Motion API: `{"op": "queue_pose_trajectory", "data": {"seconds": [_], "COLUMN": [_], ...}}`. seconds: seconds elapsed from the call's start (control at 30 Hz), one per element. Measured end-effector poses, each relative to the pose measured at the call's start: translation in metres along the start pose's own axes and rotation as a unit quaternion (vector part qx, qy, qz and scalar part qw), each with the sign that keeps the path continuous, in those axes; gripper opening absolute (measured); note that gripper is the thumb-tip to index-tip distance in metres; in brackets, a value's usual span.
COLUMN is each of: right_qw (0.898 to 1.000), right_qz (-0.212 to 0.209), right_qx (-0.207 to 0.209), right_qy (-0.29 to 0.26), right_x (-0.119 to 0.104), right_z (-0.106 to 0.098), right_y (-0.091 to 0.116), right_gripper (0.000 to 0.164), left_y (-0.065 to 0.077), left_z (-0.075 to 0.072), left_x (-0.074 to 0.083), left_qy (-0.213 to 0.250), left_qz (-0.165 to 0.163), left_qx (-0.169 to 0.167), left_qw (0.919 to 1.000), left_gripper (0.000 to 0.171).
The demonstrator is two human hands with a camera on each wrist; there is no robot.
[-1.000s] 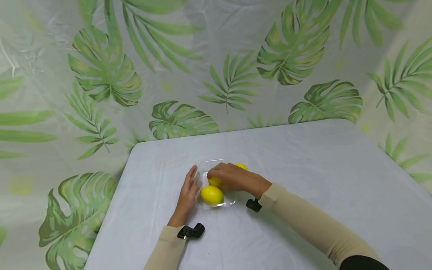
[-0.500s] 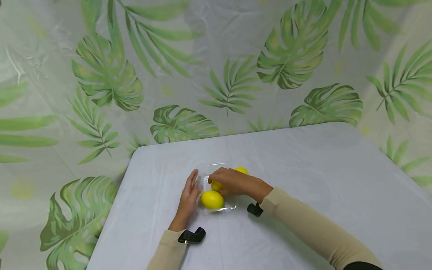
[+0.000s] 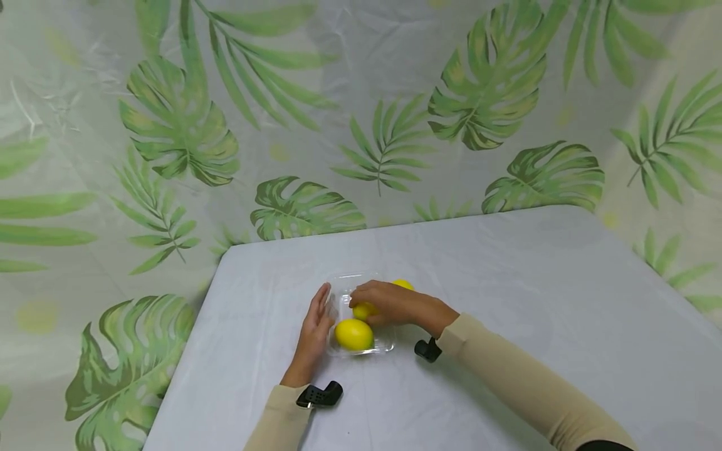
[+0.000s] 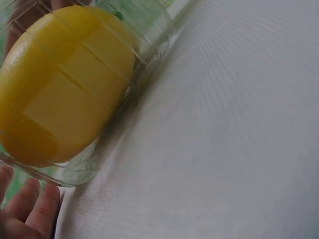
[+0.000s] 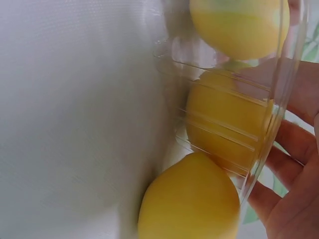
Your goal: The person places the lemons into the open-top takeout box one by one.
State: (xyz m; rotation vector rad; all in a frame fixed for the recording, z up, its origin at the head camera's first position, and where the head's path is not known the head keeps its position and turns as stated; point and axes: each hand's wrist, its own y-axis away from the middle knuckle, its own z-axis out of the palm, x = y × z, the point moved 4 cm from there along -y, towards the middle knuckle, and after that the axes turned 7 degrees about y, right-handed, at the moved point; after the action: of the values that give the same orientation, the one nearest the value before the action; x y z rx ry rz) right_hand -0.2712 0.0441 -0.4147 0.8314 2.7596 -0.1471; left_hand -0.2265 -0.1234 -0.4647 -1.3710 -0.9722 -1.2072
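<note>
A clear plastic container (image 3: 385, 346) stands on the table, with two yellow lemons in it. Its near lemon (image 3: 354, 334) lies by the front wall and fills much of the left wrist view. Behind that one, my right hand (image 3: 392, 302) reaches over the rim and grips the second lemon (image 3: 363, 311), which the fingers partly cover. My left hand (image 3: 313, 332) rests along the container's left side, fingers extended. A third lemon (image 5: 189, 204) sits on the table outside the right wall, mostly behind my right hand in the head view.
The table (image 3: 507, 275) wears a pale cloth, and its far edge meets a leaf-patterned backdrop (image 3: 383, 144). Black wrist cameras are strapped at both cuffs, the left camera (image 3: 319, 394) low over the cloth.
The head view has tilted slightly, so the scene sits a little lower than a second ago. My right hand stays on the same lemon, and my left hand keeps its place by the container.
</note>
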Motion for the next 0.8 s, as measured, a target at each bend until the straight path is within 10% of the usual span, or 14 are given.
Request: {"op": "queue_pose_trajectory", "data": {"seconds": [0.23, 0.53, 0.8], "right_qw": [1.0, 0.999, 0.999], "right_qz": [0.006, 0.028, 0.046], "right_qx": [-0.009, -0.03, -0.026], "right_qy": [0.013, 0.018, 0.001], "right_x": [0.001, -0.002, 0.0], "right_z": [-0.002, -0.005, -0.007], "right_y": [-0.002, -0.004, -0.001], "right_gripper": [0.033, 0.035, 0.037], "left_y": [0.003, -0.004, 0.003], "left_z": [0.004, -0.004, 0.004], "left_x": [0.01, -0.017, 0.008], "left_qy": [0.005, 0.029, 0.039], "left_qz": [0.016, 0.025, 0.029], "left_qx": [-0.008, -0.003, -0.018], "left_qw": [0.9998, 0.9992, 0.9986], "left_gripper": [0.062, 0.065, 0.064]}}
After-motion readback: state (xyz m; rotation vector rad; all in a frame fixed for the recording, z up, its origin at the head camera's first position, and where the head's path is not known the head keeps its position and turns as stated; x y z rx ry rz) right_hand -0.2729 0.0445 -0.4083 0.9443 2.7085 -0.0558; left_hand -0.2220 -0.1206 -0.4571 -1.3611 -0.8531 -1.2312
